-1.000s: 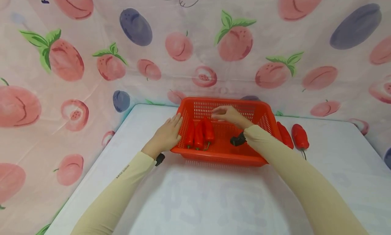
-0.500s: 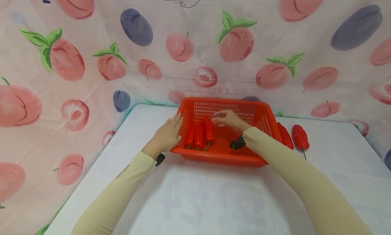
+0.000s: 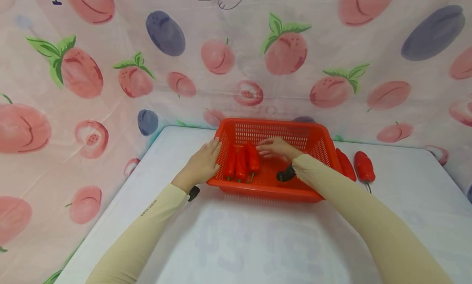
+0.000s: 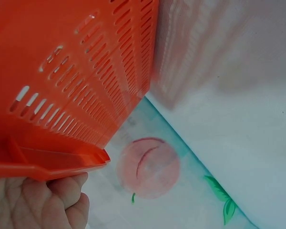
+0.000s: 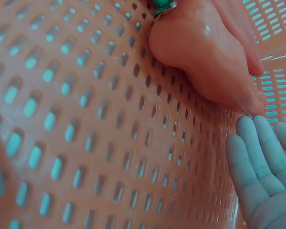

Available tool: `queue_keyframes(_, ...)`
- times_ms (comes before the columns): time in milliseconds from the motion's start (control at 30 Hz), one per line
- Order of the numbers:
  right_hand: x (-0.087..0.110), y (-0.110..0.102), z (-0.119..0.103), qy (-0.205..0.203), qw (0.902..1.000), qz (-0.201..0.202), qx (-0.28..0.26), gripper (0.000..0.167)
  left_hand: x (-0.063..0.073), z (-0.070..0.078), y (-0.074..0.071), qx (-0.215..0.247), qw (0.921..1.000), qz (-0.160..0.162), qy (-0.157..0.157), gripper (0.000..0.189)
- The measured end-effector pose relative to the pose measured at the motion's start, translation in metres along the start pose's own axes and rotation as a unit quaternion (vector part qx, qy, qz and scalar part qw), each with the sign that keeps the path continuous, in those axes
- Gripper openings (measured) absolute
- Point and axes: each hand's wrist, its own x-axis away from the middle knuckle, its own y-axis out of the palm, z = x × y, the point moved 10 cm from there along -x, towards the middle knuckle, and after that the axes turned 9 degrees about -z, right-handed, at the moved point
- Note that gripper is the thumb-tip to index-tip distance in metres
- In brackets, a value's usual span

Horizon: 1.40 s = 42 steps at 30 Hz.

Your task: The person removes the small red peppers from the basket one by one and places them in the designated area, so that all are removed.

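Observation:
A red plastic basket (image 3: 273,189) with slotted walls stands on the table. Inside, at its left end, three red peppers (image 3: 241,163) lie side by side with their green stems toward the front. My left hand (image 3: 200,163) rests along the basket's left rim, fingers straight; in the left wrist view that hand (image 4: 38,205) lies under the rim (image 4: 43,171). My right hand (image 3: 276,148) reaches into the basket, just right of the peppers, holding nothing. Seen from the right wrist, its straight fingers (image 5: 250,148) come right up to the tip of a pepper (image 5: 205,52).
Two more red peppers lie outside on the right: one pepper (image 3: 345,164) against the basket and another pepper (image 3: 364,166) beside it, stem forward. A fruit-printed cloth (image 3: 236,38) hangs behind and left of the white table (image 3: 250,243).
My right hand has lowered slightly inside the basket, toward the rightmost of the three peppers. The left hand keeps its place on the rim, and the peppers have not moved.

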Motion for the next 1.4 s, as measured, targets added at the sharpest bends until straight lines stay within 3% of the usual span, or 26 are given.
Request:
queue_keyframes(333,0.001,0.009,0.005,0.024,0.9988,-0.03,-0.03,0.048,0.002,0.001,0.0,-0.004,1.0,-0.005,-0.001,0.065)
queue_keyframes(600,-0.002,0.013,0.007,0.032,0.9987,-0.04,0.003,0.048,0.002,0.003,-0.002,-0.005,1.0,-0.002,0.003,0.065)
queue_keyframes(933,-0.006,0.013,0.009,0.036,0.998,-0.019,0.048,0.053,0.002,0.001,-0.001,-0.002,1.0,-0.004,-0.002,0.065)
queue_keyframes(1400,-0.006,0.013,0.012,0.05,0.9971,-0.033,0.048,0.054,0.003,0.003,-0.001,-0.007,1.0,-0.004,0.002,0.065)
